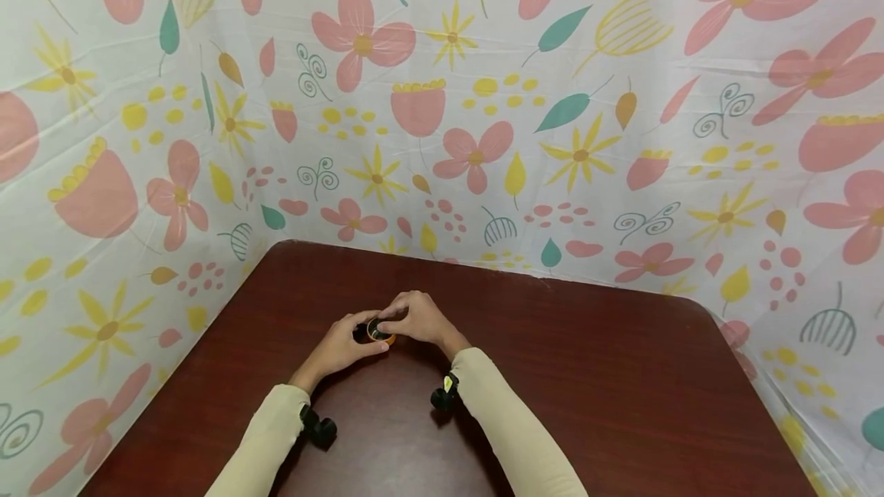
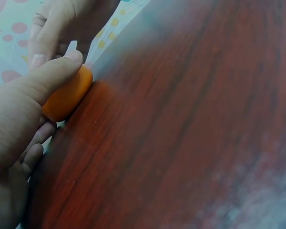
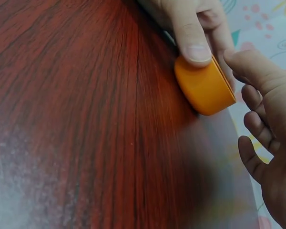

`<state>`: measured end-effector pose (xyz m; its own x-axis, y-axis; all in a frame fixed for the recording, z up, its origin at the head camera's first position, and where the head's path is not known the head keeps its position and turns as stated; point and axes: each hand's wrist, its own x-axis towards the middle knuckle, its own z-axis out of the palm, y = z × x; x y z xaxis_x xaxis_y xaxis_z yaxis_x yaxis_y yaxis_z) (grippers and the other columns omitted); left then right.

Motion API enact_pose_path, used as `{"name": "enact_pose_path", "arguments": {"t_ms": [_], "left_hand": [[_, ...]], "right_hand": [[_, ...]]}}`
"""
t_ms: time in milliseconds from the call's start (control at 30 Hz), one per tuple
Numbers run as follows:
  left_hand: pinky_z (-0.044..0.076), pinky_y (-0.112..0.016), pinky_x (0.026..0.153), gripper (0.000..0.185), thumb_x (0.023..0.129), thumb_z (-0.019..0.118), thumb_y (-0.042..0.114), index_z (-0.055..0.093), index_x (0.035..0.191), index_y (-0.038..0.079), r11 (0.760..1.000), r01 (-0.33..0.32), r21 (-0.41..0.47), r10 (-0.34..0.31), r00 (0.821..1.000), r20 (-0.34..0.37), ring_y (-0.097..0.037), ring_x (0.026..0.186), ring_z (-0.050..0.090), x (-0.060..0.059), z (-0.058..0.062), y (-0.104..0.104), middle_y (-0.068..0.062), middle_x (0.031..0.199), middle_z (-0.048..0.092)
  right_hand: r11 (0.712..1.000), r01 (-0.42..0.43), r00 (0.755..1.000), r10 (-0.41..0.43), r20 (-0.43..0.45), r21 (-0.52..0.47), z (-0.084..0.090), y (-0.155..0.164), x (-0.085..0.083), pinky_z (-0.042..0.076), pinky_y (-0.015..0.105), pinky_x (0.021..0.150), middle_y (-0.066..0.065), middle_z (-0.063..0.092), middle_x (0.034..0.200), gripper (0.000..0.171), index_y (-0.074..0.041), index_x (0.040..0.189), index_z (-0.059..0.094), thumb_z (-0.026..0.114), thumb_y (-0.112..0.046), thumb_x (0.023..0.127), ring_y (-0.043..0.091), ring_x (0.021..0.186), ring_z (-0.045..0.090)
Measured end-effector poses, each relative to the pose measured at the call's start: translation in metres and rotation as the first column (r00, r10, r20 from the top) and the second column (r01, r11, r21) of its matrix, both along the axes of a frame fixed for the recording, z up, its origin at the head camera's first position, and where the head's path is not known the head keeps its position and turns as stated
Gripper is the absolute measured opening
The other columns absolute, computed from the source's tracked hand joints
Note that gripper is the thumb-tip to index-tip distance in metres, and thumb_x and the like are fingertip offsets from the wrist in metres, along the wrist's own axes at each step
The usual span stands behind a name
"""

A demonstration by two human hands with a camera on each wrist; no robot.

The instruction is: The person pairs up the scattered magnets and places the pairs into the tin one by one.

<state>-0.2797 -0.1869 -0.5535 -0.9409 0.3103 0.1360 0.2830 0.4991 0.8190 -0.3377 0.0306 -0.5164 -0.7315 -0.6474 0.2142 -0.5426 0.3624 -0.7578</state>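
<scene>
A small, round, orange case (image 1: 390, 340) stands on the table, its upper side showing a black interior in the head view. My left hand (image 1: 337, 345) grips it, thumb (image 2: 62, 71) on the near side and fingers round the far side. Over the opening, my right hand (image 1: 420, 320) has its thumb and index fingertips brought together at a small dark piece (image 3: 241, 78), mostly hidden by them. A pale tip (image 2: 73, 46) sticks up beyond the left thumb in the left wrist view. Something black (image 1: 360, 333) shows beside the case, within the left hand's curve; its kind is unclear.
The dark red-brown wooden table (image 1: 587, 390) reaches under both forearms, with rounded far corners. A white cloth printed with flowers (image 1: 476, 159) hangs behind it and at both sides. Black camera mounts (image 1: 319, 428) sit on both wrists.
</scene>
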Motion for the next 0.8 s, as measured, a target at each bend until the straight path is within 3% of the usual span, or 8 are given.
{"name": "enact_pose_path", "arguments": {"t_ms": [433, 800], "left_hand": [[0.049, -0.050, 0.100, 0.075, 0.084, 0.083, 0.048, 0.057, 0.147, 0.016, 1.000, 0.003, -0.012, -0.003, 1.000, -0.010, -0.024, 0.121, 0.059, 0.001, -0.001, -0.001, -0.004, 0.142, 0.059], [0.042, -0.058, 0.106, 0.077, 0.092, 0.073, 0.053, 0.046, 0.154, 0.017, 0.999, -0.026, 0.020, 0.026, 0.999, 0.027, -0.030, 0.131, 0.052, 0.010, 0.006, -0.011, -0.006, 0.149, 0.052]], "right_hand": [[0.997, 0.075, 0.997, -0.075, 0.018, -0.028, -0.005, 0.032, 0.007, 0.055, 0.029, 0.074, -0.005, 0.070, 0.103, 0.026, -0.015, 0.109, 0.081, 0.083, -0.031, 0.089, 0.011, 0.092, 0.064], [0.981, 0.193, 0.981, -0.193, 0.015, -0.002, 0.012, 0.096, 0.033, 0.055, 0.042, 0.093, -0.006, 0.066, 0.125, 0.046, -0.015, 0.127, 0.073, 0.077, -0.044, 0.092, 0.018, 0.119, 0.062]]}}
